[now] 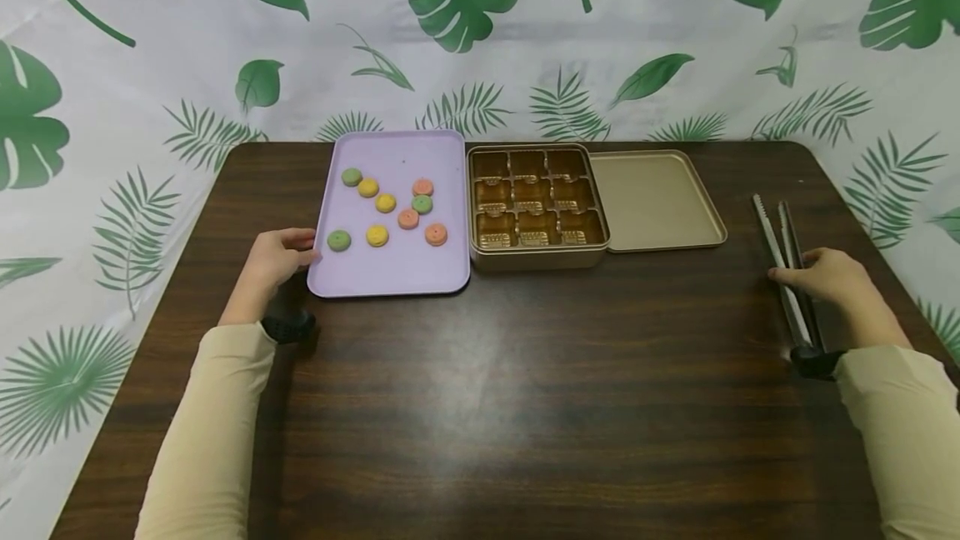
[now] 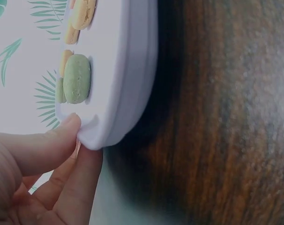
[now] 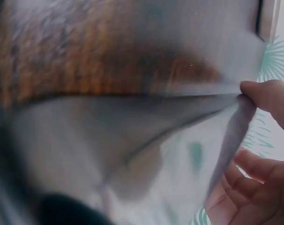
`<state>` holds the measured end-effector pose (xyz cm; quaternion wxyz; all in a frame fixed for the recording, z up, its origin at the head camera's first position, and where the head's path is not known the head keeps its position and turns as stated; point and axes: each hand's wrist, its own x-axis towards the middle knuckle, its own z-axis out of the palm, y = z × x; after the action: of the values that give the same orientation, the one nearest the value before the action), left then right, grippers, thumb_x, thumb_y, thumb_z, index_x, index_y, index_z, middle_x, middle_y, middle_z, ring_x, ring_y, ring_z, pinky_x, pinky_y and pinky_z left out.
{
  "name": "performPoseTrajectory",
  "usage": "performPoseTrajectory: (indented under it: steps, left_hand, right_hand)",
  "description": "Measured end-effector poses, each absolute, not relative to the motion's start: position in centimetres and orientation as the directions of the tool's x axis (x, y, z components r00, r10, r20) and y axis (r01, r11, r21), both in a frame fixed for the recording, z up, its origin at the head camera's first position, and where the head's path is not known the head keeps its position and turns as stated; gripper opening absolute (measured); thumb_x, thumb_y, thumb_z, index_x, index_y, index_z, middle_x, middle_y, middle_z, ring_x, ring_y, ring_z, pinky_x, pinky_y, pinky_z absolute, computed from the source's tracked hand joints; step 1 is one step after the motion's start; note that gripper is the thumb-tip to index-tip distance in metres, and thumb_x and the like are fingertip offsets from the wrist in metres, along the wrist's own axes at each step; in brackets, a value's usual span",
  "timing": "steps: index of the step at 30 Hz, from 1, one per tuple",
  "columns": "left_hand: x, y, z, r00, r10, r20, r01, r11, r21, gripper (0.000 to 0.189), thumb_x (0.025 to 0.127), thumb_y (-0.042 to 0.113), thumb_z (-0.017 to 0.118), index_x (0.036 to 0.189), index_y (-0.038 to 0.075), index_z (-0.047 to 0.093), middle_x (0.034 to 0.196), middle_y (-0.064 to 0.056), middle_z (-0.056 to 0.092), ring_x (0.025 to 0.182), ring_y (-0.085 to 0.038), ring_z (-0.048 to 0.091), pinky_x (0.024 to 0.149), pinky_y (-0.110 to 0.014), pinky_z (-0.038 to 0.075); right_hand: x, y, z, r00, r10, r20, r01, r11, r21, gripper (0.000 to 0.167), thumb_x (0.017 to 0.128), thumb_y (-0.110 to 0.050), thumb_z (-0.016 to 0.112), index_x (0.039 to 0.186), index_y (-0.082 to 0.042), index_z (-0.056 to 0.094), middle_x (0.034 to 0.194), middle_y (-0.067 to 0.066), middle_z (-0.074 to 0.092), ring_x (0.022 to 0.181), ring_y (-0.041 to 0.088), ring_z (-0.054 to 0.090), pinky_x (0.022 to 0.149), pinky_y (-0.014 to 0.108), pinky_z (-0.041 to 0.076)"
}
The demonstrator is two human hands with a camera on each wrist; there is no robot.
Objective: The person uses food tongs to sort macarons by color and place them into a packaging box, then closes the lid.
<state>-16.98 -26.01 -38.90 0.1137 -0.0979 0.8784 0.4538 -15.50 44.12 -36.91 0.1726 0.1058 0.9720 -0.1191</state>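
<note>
I'm watching the left hand (image 1: 274, 260) pinching the lilac tray (image 1: 390, 275) at its left rim, macarons (image 1: 435, 234) lying on it, while the right hand (image 1: 838, 280), its close view blurring, is seemingly gripping metal tongs (image 1: 772, 238) near the table's right edge.

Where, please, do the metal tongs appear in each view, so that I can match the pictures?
Head: metal tongs at the right, held by the right hand.
Left wrist: not in this picture.
Right wrist: large and blurred, from the lower left towards the thumb at right.
Shared landmark: leaf-print cloth, visible in all three.
</note>
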Motion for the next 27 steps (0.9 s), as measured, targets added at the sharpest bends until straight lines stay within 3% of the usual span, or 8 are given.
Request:
performPoseTrajectory:
  steps: [10,17,23,25,27]
  left_hand:
    - [-17.1,-26.0,-38.7,-0.959,-0.078,-0.274,-0.267,0.582,0.768,0.046,0.091,0.000,0.056,0.134,-0.012,0.046,0.127,-0.033,0.054,0.069,0.012,0.046,0.062,-0.004,0.045]
    - [-17.2,-26.0,-38.8,-0.953,-0.084,-0.291,-0.285,0.567,0.772,0.046,0.092,0.002,0.056,0.136,-0.010,0.045,0.128,-0.031,0.053,0.070,0.012,0.046,0.062,-0.004,0.044]
    - [-17.1,-26.0,-38.7,-0.947,-0.085,-0.310,-0.303,0.557,0.773,0.047,0.093,0.003,0.054,0.137,-0.009,0.044,0.131,-0.029,0.053,0.083,0.001,0.052,0.064,-0.003,0.044]
    - [-17.1,-26.0,-38.7,-0.945,-0.083,-0.318,-0.308,0.559,0.770,0.047,0.094,0.004,0.054,0.138,-0.008,0.044,0.132,-0.029,0.052,0.091,-0.005,0.054,0.064,-0.003,0.045]
    - [-17.0,-26.0,-38.6,-0.944,-0.083,-0.321,-0.310,0.560,0.768,0.048,0.094,0.004,0.054,0.138,-0.008,0.043,0.133,-0.029,0.052,0.095,-0.010,0.055,0.066,-0.004,0.046]
  right_hand:
    - [-16.2,42.3,-34.9,-0.944,0.161,-0.287,0.280,0.852,-0.442,0.083,0.096,-0.046,0.041,0.144,0.017,0.016,0.132,0.046,0.033,0.113,0.058,0.039,0.085,0.064,0.040]
    - [-17.3,39.0,-32.8,-0.959,0.102,-0.264,0.238,0.797,-0.555,0.087,0.093,-0.054,0.045,0.152,0.001,0.012,0.143,0.039,0.030,0.110,0.040,0.044,0.084,0.050,0.042]
    - [-18.0,35.0,-30.6,-0.977,0.017,-0.213,0.145,0.785,-0.602,0.082,0.095,-0.051,0.045,0.153,-0.002,0.014,0.142,0.038,0.030,0.118,0.047,0.039,0.089,0.059,0.038]
    - [-18.4,33.3,-29.9,-0.982,-0.010,-0.187,0.106,0.791,-0.603,0.079,0.095,-0.049,0.047,0.152,-0.003,0.017,0.139,0.036,0.034,0.113,0.042,0.044,0.085,0.049,0.044]
    - [-18.7,31.5,-29.2,-0.986,-0.027,-0.166,0.081,0.788,-0.610,0.076,0.094,-0.046,0.050,0.152,-0.005,0.022,0.138,0.033,0.038,0.106,0.030,0.050,0.079,0.033,0.048]
